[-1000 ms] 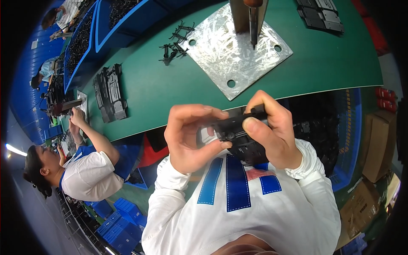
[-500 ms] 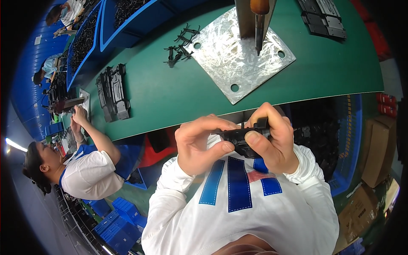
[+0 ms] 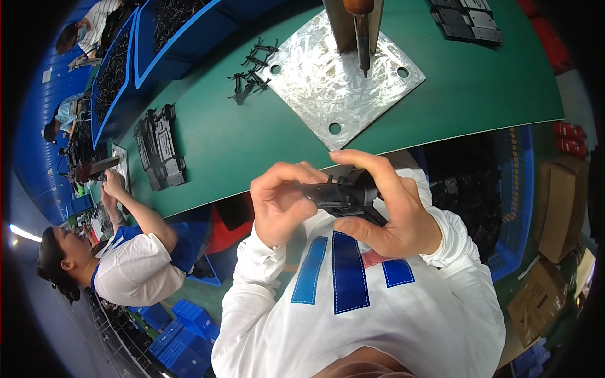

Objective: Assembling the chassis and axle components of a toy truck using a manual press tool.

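A black moulded plastic part point(image 3: 343, 196) is held up in front of my chest, just off the near edge of the table. My left hand point(image 3: 282, 205) grips its left end between thumb and fingers. Around its right end curves my right hand point(image 3: 397, 211), thumb below and index finger stretched over the top. The palm side and some fingertips are hidden. Beyond the hands, a scratched metal plate point(image 3: 315, 82) with corner holes lies on the green table point(image 3: 220, 142), a tool with a wooden handle point(image 3: 358, 6) above it.
Small black clips point(image 3: 247, 75) lie left of the plate. Flat black panels point(image 3: 159, 148) sit further left, others point(image 3: 467, 20) at the far right. Blue bins point(image 3: 179, 53) stand at the back left. A blue crate point(image 3: 513, 208) holds black parts. A co-worker point(image 3: 135, 264) works at left.
My right index finger has lifted and stretched out, and the right thumb has shifted below the part. The part is turned a little and shows more of its right end.
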### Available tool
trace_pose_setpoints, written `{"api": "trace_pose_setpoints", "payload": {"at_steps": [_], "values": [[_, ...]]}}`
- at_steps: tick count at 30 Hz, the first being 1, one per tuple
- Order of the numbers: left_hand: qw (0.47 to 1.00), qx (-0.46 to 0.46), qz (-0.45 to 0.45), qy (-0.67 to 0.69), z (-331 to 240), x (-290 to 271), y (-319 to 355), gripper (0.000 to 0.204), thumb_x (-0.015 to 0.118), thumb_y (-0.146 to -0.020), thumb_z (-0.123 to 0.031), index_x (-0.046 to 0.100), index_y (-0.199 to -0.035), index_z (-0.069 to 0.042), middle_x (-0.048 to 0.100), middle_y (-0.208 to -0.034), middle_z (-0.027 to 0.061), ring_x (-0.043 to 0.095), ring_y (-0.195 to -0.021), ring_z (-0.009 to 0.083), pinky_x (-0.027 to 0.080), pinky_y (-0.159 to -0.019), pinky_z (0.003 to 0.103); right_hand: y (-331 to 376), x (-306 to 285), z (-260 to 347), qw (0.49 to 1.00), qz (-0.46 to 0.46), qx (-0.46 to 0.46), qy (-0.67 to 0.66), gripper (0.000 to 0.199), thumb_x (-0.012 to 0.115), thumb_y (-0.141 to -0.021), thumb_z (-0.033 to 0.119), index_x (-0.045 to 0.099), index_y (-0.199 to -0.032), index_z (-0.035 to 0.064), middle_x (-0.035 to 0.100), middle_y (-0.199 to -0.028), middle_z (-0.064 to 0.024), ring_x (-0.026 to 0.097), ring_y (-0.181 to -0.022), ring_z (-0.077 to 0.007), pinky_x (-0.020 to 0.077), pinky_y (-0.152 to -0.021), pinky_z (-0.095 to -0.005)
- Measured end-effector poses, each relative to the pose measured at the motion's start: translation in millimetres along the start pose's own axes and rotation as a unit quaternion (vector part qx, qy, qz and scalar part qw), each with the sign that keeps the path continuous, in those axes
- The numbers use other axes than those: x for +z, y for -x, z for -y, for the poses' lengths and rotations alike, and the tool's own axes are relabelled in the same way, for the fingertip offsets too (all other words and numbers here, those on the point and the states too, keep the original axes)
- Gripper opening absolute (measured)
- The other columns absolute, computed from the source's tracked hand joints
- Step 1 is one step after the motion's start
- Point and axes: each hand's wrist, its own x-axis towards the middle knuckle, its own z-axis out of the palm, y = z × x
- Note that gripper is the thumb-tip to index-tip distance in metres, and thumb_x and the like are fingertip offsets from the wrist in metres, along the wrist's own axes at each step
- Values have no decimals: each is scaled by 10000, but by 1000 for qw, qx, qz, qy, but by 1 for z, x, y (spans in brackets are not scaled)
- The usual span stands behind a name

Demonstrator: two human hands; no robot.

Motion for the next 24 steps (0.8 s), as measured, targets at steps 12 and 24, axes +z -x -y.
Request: {"api": "trace_pose_setpoints", "payload": {"at_steps": [12, 24], "values": [[1000, -15, -1, 17, 1, 1, 0, 254, 697, -759, 16, 589, -989, 26, 656, -975, 149, 599, -901, 204, 484, -838, 349, -3, 1, 0, 999, -33, -4, -3, 488, 725, -837, 130, 493, -1233, -36, 648, -1083, -203, 705, -883, -334, 551, -704, -325], [988, -19, -142, -61, 0, 24, -4, 249, 694, -832, 55, 595, -1060, 55, 665, -1007, 102, 647, -889, 145, 526, -811, 274, 2, 14, -20, 950, -134, -109, 262, 629, 807, -746, 174, 522, -1286, 22, 371, -1366, -273, 567, -1112, -372, 557, -862, -421]]}}
